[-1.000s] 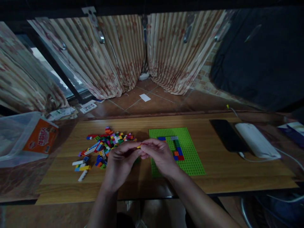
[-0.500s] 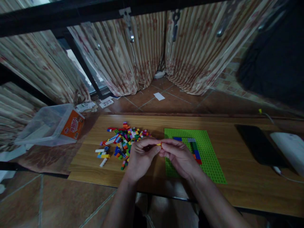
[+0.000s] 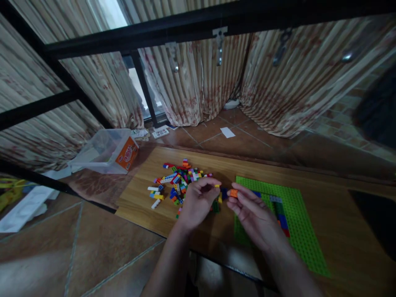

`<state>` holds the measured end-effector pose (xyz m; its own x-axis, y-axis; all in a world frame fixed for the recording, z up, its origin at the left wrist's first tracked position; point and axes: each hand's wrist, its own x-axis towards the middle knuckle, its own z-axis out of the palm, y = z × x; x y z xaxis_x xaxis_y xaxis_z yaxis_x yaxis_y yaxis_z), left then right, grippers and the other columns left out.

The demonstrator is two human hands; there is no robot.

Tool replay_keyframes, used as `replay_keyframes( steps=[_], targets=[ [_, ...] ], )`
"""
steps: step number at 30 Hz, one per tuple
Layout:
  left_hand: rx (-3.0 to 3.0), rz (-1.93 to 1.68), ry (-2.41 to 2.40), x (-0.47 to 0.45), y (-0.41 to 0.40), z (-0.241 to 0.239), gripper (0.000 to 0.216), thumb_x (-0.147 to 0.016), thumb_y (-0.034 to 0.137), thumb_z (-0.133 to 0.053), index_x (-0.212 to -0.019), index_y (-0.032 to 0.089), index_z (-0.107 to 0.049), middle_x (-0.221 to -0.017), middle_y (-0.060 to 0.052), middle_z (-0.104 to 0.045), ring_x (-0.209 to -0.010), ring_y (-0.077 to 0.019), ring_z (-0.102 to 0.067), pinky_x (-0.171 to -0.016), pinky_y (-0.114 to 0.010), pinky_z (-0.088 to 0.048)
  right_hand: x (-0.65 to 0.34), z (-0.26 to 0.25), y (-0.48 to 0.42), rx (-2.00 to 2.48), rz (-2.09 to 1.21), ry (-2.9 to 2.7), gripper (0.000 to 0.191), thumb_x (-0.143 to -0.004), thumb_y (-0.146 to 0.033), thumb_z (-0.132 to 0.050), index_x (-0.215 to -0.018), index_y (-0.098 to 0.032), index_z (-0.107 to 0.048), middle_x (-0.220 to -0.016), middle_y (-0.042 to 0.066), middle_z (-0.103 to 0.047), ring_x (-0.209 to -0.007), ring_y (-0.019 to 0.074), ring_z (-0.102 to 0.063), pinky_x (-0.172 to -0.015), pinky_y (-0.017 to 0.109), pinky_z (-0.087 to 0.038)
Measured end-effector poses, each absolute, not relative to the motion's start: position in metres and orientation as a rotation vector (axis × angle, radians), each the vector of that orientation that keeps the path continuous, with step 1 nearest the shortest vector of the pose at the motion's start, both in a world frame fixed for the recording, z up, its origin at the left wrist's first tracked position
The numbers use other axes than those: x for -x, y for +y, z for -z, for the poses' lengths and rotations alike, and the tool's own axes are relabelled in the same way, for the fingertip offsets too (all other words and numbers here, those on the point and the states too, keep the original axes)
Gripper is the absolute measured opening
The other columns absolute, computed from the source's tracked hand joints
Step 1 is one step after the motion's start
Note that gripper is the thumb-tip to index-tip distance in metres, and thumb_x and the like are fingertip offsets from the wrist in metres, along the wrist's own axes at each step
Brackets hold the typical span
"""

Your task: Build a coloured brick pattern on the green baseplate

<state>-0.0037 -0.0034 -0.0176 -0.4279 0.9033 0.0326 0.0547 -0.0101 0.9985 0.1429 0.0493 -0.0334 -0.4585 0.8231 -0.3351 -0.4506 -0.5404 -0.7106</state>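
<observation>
My left hand (image 3: 198, 202) hovers over the near edge of a pile of small coloured bricks (image 3: 179, 183) and pinches a small yellow brick (image 3: 217, 186) at its fingertips. Just to its right, my right hand (image 3: 253, 212) pinches a small orange brick (image 3: 234, 193) above the left edge of a green baseplate (image 3: 297, 231). A short line of blue, grey, green and red bricks (image 3: 280, 210) is stuck on the baseplate, partly hidden by my right hand. Both lie on a wooden table (image 3: 145, 198).
A clear plastic tub with an orange label (image 3: 108, 150) stands left of the table. A dark flat object (image 3: 374, 214) lies at the table's right end. Striped curtains (image 3: 198, 90) hang behind, over a tiled floor (image 3: 62, 255) with paper scraps and a white tray (image 3: 21, 208).
My hands, joined on one small piece before, have come apart: the left keeps a yellow brick, the right an orange one. The view has swung left and tilted.
</observation>
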Motion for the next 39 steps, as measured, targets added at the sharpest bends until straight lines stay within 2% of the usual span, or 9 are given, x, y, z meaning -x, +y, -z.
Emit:
replay_keyframes(
  steps=[4,8,14,18,22,25,29,33,39],
  targets=[
    [-1.282,-1.32,2.082,0.025,-0.009,0.019,0.021,-0.08,0.006,-0.056,-0.084,0.016,-0.074,-0.085,-0.004,-0.07,-0.075,-0.0142,-0.063,-0.073,-0.024,-0.048,-0.146,0.038,0.051,0.922,-2.016,-0.767,0.032,-0.061,-0.029,-0.089,-0.09,-0.022,-0.079,-0.081,0.001,-0.077,-0.069,0.0089,-0.068,-0.069,0.018,-0.059],
    [-1.288,-1.16,2.348,0.038,-0.012,0.024,0.029,-0.079,0.004,-0.053,-0.091,0.017,-0.075,-0.092,-0.006,-0.071,-0.08,-0.0164,-0.066,-0.079,-0.027,-0.051,-0.147,0.042,0.05,0.96,-1.998,-0.807,0.033,-0.059,-0.031,-0.09,-0.089,-0.022,-0.08,-0.081,0.001,-0.076,-0.069,0.0089,-0.066,-0.068,0.018,-0.058],
    [-1.228,-1.044,2.432,0.038,-0.01,0.028,0.027,-0.082,0.011,-0.059,-0.103,0.018,-0.074,-0.101,-0.008,-0.074,-0.089,-0.0197,-0.068,-0.088,-0.031,-0.05,-0.146,0.043,0.049,1.05,-1.972,-0.832,0.039,-0.053,-0.033,-0.092,-0.088,-0.022,-0.08,-0.084,0.001,-0.075,-0.07,0.0095,-0.065,-0.065,0.017,-0.058],
    [-1.184,-1.089,2.418,0.036,-0.009,0.026,0.034,-0.08,0.022,-0.07,-0.114,0.019,-0.072,-0.101,-0.007,-0.074,-0.086,-0.0195,-0.068,-0.083,-0.029,-0.05,-0.149,0.046,0.051,1.078,-1.97,-0.849,0.04,-0.054,-0.034,-0.092,-0.09,-0.022,-0.079,-0.088,0.001,-0.074,-0.071,0.009,-0.065,-0.065,0.015,-0.057],
    [-1.247,-1.13,2.389,0.039,-0.009,0.025,0.017,-0.089,0.027,-0.061,-0.091,0.021,-0.076,-0.087,-0.004,-0.074,-0.078,-0.0158,-0.066,-0.074,-0.025,-0.048,-0.15,0.049,0.052,1.082,-1.97,-0.87,0.039,-0.057,-0.034,-0.091,-0.092,-0.023,-0.079,-0.09,0.0,-0.074,-0.073,0.0088,-0.064,-0.065,0.015,-0.056],
    [-1.24,-1.124,2.426,0.046,-0.008,0.025,0.024,-0.089,0.017,-0.055,-0.073,0.019,-0.073,-0.078,-0.003,-0.072,-0.076,-0.0141,-0.065,-0.073,-0.023,-0.045,-0.15,0.05,0.052,1.069,-1.971,-0.88,0.037,-0.059,-0.034,-0.09,-0.092,-0.023,-0.079,-0.091,0.001,-0.074,-0.073,0.0092,-0.064,-0.065,0.015,-0.056],
    [-1.009,-1.087,2.599,0.061,-0.012,0.025,0.013,-0.081,0.014,-0.062,-0.083,0.02,-0.074,-0.088,-0.003,-0.073,-0.081,-0.0165,-0.067,-0.076,-0.025,-0.047,-0.151,0.051,0.053,1.057,-1.978,-0.879,0.036,-0.059,-0.032,-0.089,-0.092,-0.023,-0.079,-0.088,0.001,-0.073,-0.071,0.0099,-0.063,-0.064,0.017,-0.056],
    [-0.938,-0.92,2.748,0.072,-0.019,0.025,0.019,-0.077,0.017,-0.065,-0.093,0.021,-0.073,-0.097,-0.007,-0.072,-0.09,-0.0224,-0.067,-0.081,-0.03,-0.049,-0.153,0.05,0.052,1.047,-1.986,-0.899,0.034,-0.062,-0.033,-0.088,-0.093,-0.024,-0.079,-0.087,0.001,-0.073,-0.072,0.0101,-0.063,-0.063,0.017,-0.056],
    [-0.995,-0.742,2.777,0.079,-0.028,0.025,0.024,-0.075,0.011,-0.059,-0.09,0.022,-0.074,-0.096,-0.008,-0.071,-0.091,-0.0242,-0.066,-0.077,-0.031,-0.049,-0.152,0.051,0.052,1.043,-1.993,-0.922,0.033,-0.063,-0.035,-0.087,-0.093,-0.024,-0.079,-0.09,0.001,-0.073,-0.073,0.01,-0.063,-0.064,0.017,-0.055]
  ],
)
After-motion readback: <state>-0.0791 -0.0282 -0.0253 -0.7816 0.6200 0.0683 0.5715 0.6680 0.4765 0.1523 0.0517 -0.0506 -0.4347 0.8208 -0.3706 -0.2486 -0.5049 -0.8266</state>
